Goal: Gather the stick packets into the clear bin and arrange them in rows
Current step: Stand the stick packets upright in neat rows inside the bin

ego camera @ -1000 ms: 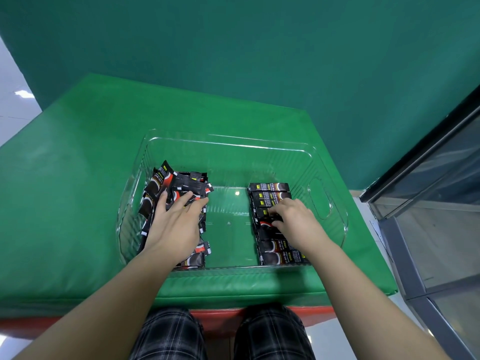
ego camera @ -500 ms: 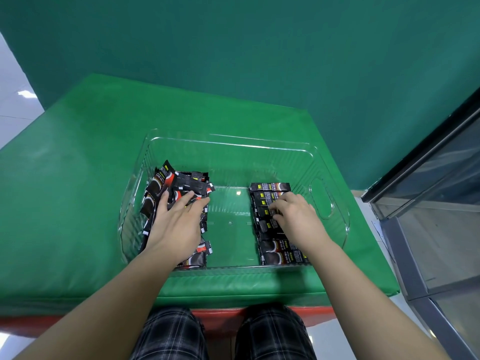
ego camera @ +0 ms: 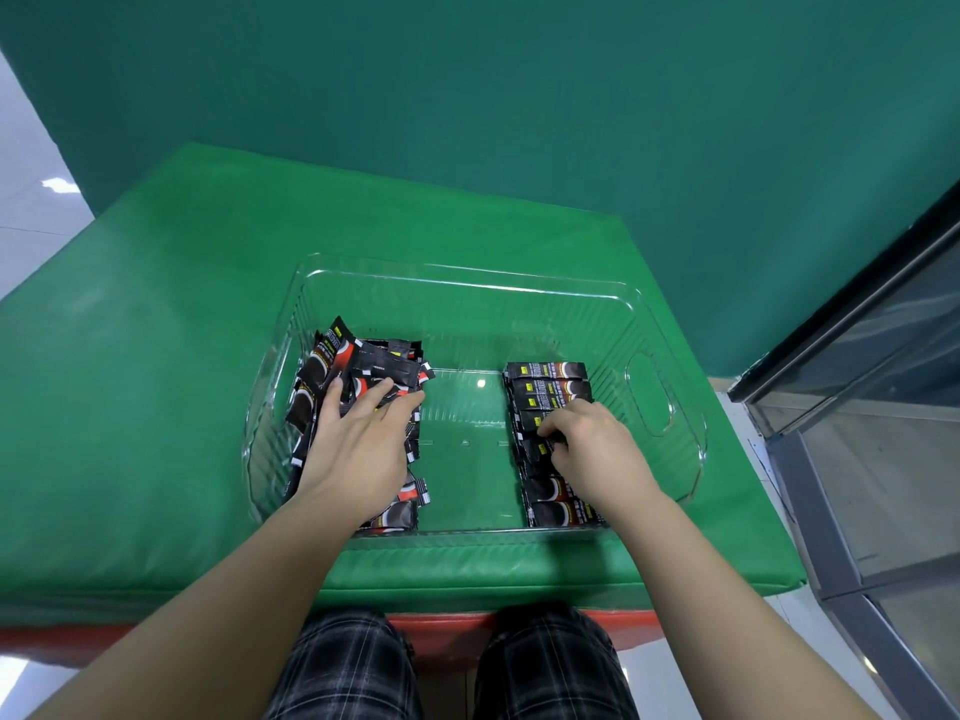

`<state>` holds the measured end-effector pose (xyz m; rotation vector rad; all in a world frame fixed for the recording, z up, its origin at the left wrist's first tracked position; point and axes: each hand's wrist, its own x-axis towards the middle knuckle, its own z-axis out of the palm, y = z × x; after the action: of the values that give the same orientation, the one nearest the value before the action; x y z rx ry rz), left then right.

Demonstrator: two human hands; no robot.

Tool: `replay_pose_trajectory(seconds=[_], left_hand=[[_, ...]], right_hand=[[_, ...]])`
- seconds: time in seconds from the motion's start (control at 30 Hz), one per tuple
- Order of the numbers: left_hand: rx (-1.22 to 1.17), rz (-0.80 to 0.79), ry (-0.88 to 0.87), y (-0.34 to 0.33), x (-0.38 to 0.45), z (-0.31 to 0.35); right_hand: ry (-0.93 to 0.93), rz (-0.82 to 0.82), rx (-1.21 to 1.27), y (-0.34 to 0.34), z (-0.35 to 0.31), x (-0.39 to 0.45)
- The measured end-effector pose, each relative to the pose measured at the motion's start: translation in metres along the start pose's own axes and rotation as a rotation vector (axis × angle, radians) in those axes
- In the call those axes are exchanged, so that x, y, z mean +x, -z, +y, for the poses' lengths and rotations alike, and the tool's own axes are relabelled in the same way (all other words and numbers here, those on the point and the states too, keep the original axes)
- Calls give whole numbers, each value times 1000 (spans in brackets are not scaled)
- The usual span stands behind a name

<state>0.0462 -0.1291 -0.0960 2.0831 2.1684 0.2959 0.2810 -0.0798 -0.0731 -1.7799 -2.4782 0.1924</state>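
Two bare hands work inside a clear bin [ego camera: 665, 314] that sits on a green padded table [ego camera: 156, 407].

Left side of the bin: a loose heap of packets [ego camera: 363, 361] lies against the left wall. The packets are black with red and white markings, overlap at mixed angles, and several tilt up against the wall. The left hand [ego camera: 358, 449] lies flat on top of this heap, palm down, fingers [ego camera: 387, 392] spread and pointing toward the far wall. It presses on the heap and grips nothing that can be seen.

Right side of the bin: a tidy row of packets [ego camera: 548, 379] runs from the middle of the floor toward the near wall. Each packet lies flat and crosswise, edge to edge with the next. The right hand [ego camera: 592, 449] rests over the middle of this row, fingers curled and drawn together, the fingertips [ego camera: 545, 431] pinching the left end of one packet in the row. Packets at the far and near ends of the row show clear of the hand.

Between heap and row, the bin floor is bare. An oval handle cutout [ego camera: 649, 394] is visible in the right wall.

Plaid trousers [ego camera: 353, 667] show at the near edge of the table. A glass-fronted cabinet [ego camera: 872, 407] stands to the right of the table, and a green wall [ego camera: 467, 96] rises behind it.
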Motion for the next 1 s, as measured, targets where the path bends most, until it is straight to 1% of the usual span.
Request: replay_pose_trajectory(seconds=[0.1, 0.53, 0.67, 0.73, 0.8, 0.83, 0.9, 1.0], left_hand=[[2, -2, -1, 0, 0, 0], [-2, 6, -6, -1, 0, -1], [4, 6, -8, 0, 0, 0], [-1, 9, -8, -1, 0, 0], [2, 5, -7, 0, 0, 0], [6, 5, -7, 0, 0, 0], [14, 3, -7, -1, 0, 0], [17, -4, -5, -1, 0, 0]], right_hand=[[13, -34, -31, 1, 3, -1], [-11, -13, -83, 5, 3, -2], [-32, -37, -85, 6, 5, -3], [-14, -6, -65, 7, 4, -4], [41, 33, 22, 9, -5, -5], [72, 24, 84, 10, -13, -5], [107, -84, 200, 10, -32, -7], [74, -312, 316, 2, -62, -7]])
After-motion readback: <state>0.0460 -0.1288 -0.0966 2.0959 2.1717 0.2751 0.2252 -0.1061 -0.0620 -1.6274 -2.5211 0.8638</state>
